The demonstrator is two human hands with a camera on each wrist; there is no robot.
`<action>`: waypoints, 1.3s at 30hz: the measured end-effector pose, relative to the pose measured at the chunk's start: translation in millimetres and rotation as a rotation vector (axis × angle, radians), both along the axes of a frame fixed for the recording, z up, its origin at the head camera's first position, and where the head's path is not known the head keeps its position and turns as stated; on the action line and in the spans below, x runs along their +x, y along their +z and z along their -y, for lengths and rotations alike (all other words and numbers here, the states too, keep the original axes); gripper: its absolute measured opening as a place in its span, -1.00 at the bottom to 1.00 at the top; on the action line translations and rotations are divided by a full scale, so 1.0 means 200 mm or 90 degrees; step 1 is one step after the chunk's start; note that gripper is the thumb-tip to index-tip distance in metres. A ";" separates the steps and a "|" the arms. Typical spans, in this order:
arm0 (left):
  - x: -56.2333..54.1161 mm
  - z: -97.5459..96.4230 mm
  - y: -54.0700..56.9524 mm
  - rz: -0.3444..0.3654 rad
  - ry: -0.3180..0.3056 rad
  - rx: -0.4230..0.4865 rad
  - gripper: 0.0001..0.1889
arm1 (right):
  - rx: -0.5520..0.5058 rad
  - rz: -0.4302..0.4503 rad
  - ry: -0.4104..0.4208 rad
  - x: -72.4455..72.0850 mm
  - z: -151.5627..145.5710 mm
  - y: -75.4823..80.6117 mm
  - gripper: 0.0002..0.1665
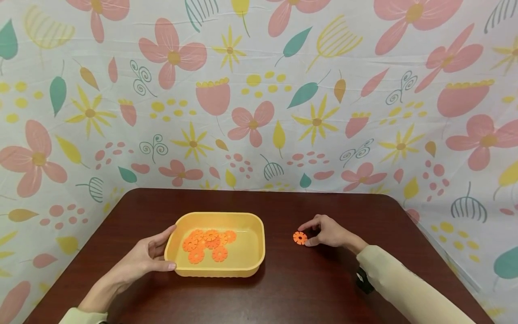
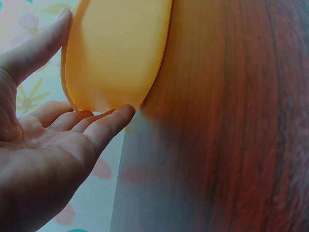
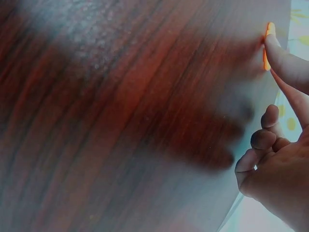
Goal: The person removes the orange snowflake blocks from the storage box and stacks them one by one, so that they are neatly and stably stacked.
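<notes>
A yellow plastic tray (image 1: 254, 252) with rounded corners stands on the table, left of the middle. Several orange flower-shaped notched discs (image 1: 220, 254) lie inside it, some overlapping, mostly towards its left half. My left hand (image 1: 141, 256) holds the tray by its left end, thumb and fingers spread along that side. In the left wrist view, fingertips (image 2: 126, 110) rest against the tray's outer wall (image 2: 116, 63). To the right of the tray, my right hand (image 1: 329, 232) pinches one orange notched disc (image 1: 300, 238) between thumb and index finger. The right wrist view shows this disc (image 3: 266, 58) edge-on.
The dark brown wooden table (image 1: 259, 301) has rounded far corners. Behind it and along both sides hangs a white cloth (image 1: 259, 58) printed with flowers and leaves. A dark band (image 1: 364, 280) sits at my right sleeve (image 1: 396, 279).
</notes>
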State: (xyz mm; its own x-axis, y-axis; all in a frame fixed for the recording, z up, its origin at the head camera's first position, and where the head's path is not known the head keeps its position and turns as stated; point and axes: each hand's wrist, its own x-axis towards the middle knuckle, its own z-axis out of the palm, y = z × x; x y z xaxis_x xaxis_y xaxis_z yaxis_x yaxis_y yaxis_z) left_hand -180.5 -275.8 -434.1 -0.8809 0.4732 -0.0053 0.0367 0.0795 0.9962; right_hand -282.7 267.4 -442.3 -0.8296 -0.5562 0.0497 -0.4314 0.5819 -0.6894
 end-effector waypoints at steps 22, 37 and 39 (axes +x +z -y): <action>0.00 0.01 -0.01 0.013 0.002 0.003 0.06 | 0.036 -0.026 -0.044 0.02 0.02 -0.03 -0.59; 0.00 0.00 0.00 0.009 0.008 0.005 0.05 | 0.013 -0.032 -0.063 0.02 0.02 0.01 -0.58; 0.00 0.00 0.00 0.010 0.010 0.004 0.05 | 0.006 -0.034 -0.065 0.03 0.04 0.03 -0.61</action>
